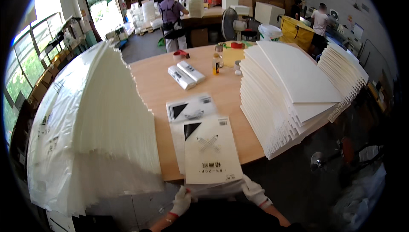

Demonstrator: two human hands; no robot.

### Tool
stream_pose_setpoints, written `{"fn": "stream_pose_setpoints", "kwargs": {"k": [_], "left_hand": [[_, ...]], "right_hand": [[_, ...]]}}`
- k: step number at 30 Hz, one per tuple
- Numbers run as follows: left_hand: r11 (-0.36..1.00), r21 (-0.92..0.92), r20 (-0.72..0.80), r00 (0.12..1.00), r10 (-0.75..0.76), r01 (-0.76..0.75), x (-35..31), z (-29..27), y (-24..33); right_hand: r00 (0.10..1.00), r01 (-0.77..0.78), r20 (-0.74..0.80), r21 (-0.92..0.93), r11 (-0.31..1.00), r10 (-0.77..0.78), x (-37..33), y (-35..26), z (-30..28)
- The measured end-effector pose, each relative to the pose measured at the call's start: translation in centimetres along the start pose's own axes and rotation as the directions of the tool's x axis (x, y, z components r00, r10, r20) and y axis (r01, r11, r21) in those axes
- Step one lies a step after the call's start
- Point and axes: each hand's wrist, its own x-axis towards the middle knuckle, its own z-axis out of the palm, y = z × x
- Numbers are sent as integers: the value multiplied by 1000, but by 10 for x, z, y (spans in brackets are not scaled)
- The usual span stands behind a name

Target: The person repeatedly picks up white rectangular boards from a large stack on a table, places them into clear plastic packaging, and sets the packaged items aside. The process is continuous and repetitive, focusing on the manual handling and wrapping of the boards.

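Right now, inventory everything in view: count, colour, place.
Pencil-print paper pack: 1, cream, near table edge
Printed plastic sleeves: uncountable, translucent, partly under pack
Table: 1, light wood, centre
Tall paper stack: 1, cream, left
Paper stacks: 2, white, right
Wrapped bundles: 2, white, mid-table
Tape dispenser: 1, red, far tabletop
Bottle: 1, amber, far tabletop
Fan: 1, grey, behind table
Bin: 1, yellow, far right
People: 3, purple/white/dark tops, background
Other clutter: uncounted, mixed, background
Left hand: 1, white glove, pack's near-left corner
Right hand: 1, white glove, pack's near-right corner
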Motion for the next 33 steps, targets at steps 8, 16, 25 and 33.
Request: {"fn": "stream_pose_setpoints", "kwargs": {"k": [8,16,25,33], "left_hand": [[831,140,83,843,532,-538,17,-4,97],[89,532,369,325,871,-842,-57,-68,303],[205,538,-347,7,938,-818,-184,-237,388],[503,-54,-854,301,425,-863,-163,-481,296]], "right_hand": [[945,-252,160,912,324,285,1,71,10],[988,-151,152,982,116,6,78,-74,41],[659,524,-272,835,168,-701,152,-360,-146],[321,395,277,830,394,-906,173,-484,-138]]}}
